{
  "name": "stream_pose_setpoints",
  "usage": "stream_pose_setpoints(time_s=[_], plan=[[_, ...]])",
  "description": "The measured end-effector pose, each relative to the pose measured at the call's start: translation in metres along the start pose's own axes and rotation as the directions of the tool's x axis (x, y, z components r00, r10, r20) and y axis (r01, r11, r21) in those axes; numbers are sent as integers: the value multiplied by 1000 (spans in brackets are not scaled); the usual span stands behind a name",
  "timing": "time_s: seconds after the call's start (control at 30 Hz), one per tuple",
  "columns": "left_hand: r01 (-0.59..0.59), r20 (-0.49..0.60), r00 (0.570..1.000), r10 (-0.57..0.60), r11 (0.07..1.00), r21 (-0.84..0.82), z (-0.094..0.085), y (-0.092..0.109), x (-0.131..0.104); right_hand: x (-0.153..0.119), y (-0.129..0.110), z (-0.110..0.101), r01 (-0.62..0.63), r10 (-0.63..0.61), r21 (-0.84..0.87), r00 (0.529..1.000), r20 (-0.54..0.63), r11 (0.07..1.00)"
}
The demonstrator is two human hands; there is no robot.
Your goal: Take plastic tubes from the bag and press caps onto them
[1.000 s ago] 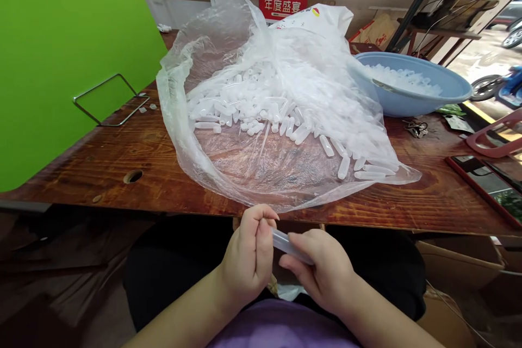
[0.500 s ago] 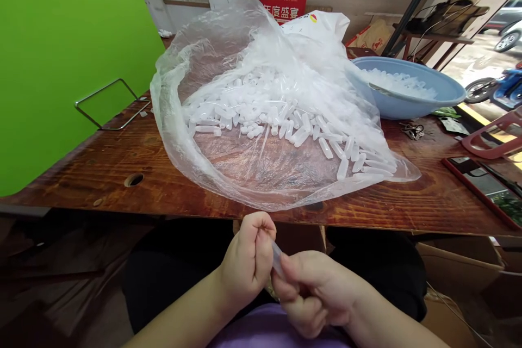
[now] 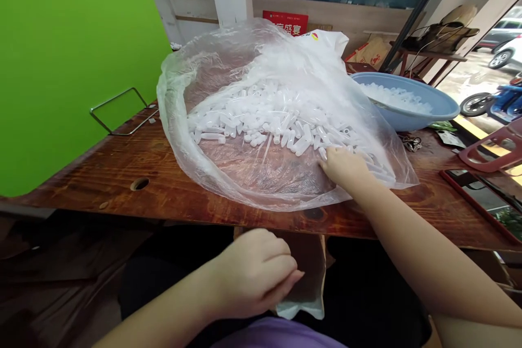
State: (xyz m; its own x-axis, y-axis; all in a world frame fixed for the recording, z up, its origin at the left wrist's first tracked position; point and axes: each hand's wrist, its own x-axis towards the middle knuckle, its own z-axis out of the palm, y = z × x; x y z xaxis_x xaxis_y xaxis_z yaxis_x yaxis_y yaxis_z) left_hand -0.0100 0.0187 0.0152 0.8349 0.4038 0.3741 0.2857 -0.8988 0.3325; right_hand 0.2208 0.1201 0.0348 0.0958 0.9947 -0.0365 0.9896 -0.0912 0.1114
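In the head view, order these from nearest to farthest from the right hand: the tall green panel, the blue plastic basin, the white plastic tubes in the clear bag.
1. White plastic tubes: at the right hand.
2. Blue plastic basin: beyond it, to the right.
3. Tall green panel: far left side.

We can enter the bag (image 3: 174,138) from its near side, but the tubes (image 3: 261,111) farther back bar us, and our right hand (image 3: 346,168) obstructs the right part. Left of the bag, we could pass over the table (image 3: 101,174); right of it, the basin (image 3: 395,118) and keys (image 3: 411,144) stand in our way.
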Motion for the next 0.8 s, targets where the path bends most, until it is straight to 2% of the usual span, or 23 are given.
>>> stream_pose_setpoints(time_s=[0.03,0.07,0.1,0.13,0.17,0.2,0.23,0.27,0.33,0.43,0.53,0.63,0.67,0.7,0.73,0.77,0.8], plan=[[-13,-118,993,11,1000,-20,-16,-9,5,3,-1,4,16,-15,-3,1000,14,1000],[67,-213,975,-63,998,14,-33,-22,12,3,-3,6,29,-29,0,999,14,1000],[248,-240,945,-223,965,81,-49,-39,19,0,-4,8,38,-38,3,999,5,999],[434,-239,890,-390,884,174,-62,-59,27,-5,-6,8,43,-43,-1,999,-4,999],[571,-206,821,-533,764,299,-73,-82,33,-11,-7,8,50,-50,-4,999,-19,999],[643,-159,746,-646,638,424,-80,-105,38,-18,-7,7,58,-58,0,997,-43,998],[647,-77,680,-729,547,532,-85,-127,42,-25,-7,7,75,-73,18,994,-75,997],[639,-33,655,-755,530,557,-86,-147,43,-33,-7,7,104,-97,52,988,-120,993],[626,13,626,-779,513,587,-82,-176,43,-47,-7,11,200,-161,160,960,-230,967],[635,13,614,-789,504,586,-71,-192,37,-64,-8,24,349,-237,305,906,-350,886],[653,-7,612,-791,500,570,-64,-177,36,-77,-14,33,419,-255,385,876,-409,823],[703,-93,658,-747,565,432,-59,-133,38,-92,-24,31,478,-213,475,834,-508,739],[734,-157,677,-719,644,215,-55,-114,38,-97,-29,29,510,-207,499,815,-542,701],[696,-179,695,-696,714,-76,-50,-93,38,-102,-33,27,543,-205,516,794,-572,663],[623,-159,685,-711,685,-378,-44,-73,37,-106,-37,25,573,-207,525,775,-598,629],[536,-139,640,-756,569,-624,-37,-55,35,-111,-40,24,594,-205,533,760,-616,602],[428,-113,587,-802,426,-797,-29,-39,34,-114,-44,23,606,-196,540,750,-631,584]])
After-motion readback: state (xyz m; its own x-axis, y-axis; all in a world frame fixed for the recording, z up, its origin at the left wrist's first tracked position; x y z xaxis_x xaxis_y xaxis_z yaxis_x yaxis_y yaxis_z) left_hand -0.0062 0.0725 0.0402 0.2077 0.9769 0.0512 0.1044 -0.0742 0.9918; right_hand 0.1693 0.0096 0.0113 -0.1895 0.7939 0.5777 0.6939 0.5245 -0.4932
